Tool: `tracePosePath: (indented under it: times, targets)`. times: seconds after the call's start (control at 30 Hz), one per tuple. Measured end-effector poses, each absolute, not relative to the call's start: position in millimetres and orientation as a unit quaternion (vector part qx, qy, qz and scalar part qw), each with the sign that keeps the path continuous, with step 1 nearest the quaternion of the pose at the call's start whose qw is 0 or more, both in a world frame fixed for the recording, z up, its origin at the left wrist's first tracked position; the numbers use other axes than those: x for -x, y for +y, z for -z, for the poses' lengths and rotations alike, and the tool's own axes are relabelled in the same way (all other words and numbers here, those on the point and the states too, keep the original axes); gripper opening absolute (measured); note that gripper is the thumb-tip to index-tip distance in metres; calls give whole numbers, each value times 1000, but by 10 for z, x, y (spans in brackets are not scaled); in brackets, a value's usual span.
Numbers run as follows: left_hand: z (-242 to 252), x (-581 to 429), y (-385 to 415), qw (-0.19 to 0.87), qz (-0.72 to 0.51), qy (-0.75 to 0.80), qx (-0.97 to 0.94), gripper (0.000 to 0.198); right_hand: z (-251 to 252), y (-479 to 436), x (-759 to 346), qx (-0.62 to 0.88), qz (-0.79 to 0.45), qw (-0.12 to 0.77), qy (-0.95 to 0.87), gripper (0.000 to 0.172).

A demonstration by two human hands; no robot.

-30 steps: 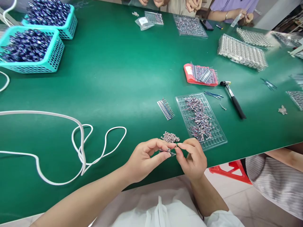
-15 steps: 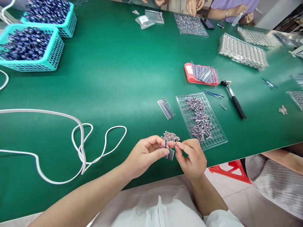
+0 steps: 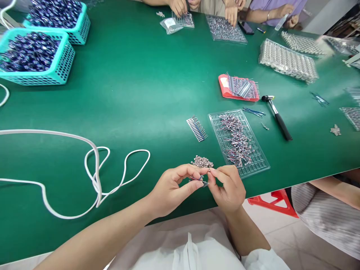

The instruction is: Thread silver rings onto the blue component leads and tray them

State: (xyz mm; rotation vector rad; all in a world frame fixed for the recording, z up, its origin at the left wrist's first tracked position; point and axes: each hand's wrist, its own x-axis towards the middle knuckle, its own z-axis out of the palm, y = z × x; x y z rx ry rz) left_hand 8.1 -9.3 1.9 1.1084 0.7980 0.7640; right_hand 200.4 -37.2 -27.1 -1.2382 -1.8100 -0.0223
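My left hand (image 3: 177,185) is closed, thumb against fingers, on a small panel of wired parts (image 3: 200,180), tilted nearly edge-on. Beside it, thumb and forefinger of my right hand (image 3: 227,185) pinch a tiny metallic piece (image 3: 209,170), too small to identify. Just beyond my fingertips lies a heap of small round metal pieces (image 3: 202,162). A similar wired panel (image 3: 197,128) rests farther off on the green table (image 3: 112,93). To the right, a clear plastic tray (image 3: 260,163) bears a pile of small parts with thin wire leads (image 3: 237,140).
Right of the tray lie a black-handled hammer (image 3: 278,118) and a red packet (image 3: 224,88) under more panels. White cable (image 3: 97,176) loops across the left side. Turquoise baskets (image 3: 66,62) of dark blue glossy pieces stand far left. Co-workers' hands (image 3: 232,15) are at the far edge.
The panel in my left hand has tipped from face-up to nearly edge-on. My right hand stays almost in place. Across the table, a co-worker's hand has reached onto a small tray.
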Motion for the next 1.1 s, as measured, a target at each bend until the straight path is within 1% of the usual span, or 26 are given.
tracePosePath:
  times: [0.23, 0.4, 0.5, 0.57, 0.67, 0.77, 0.87, 0.97, 1.1]
  targets:
    - [-44, -108, -92, 657, -349, 386, -545, 4, 288, -367, -1989, 503, 24, 437, -745, 28]
    - [-40, -105, -95, 640, -349, 389, -563, 4, 307, -361, -1984, 507, 13, 435, -744, 24]
    - [-37, -99, -96, 635, -347, 390, -570, 4, 321, -367, -1986, 509, -2, 440, -740, 26]
    - [-33, -95, -98, 644, -349, 387, -560, 4, 324, -376, -1989, 510, -10, 440, -739, 30]
    - [-23, -93, -98, 688, -351, 381, -508, 5, 317, -387, -1990, 504, -10, 443, -741, 33]
    - [-24, -97, -90, 744, -346, 374, -433, 10, 302, -390, -1983, 502, 0, 455, -736, 31]
    - [-44, -102, -75, 776, -340, 372, -380, 15, 284, -391, -1978, 500, -7, 470, -727, 29]
    - [-66, -109, -59, 785, -341, 379, -351, 19, 266, -409, -1985, 508, -68, 486, -708, 25]
    - [-51, -134, -51, 770, -355, 401, -347, 21, 264, -461, -1997, 516, -213, 516, -649, 21]
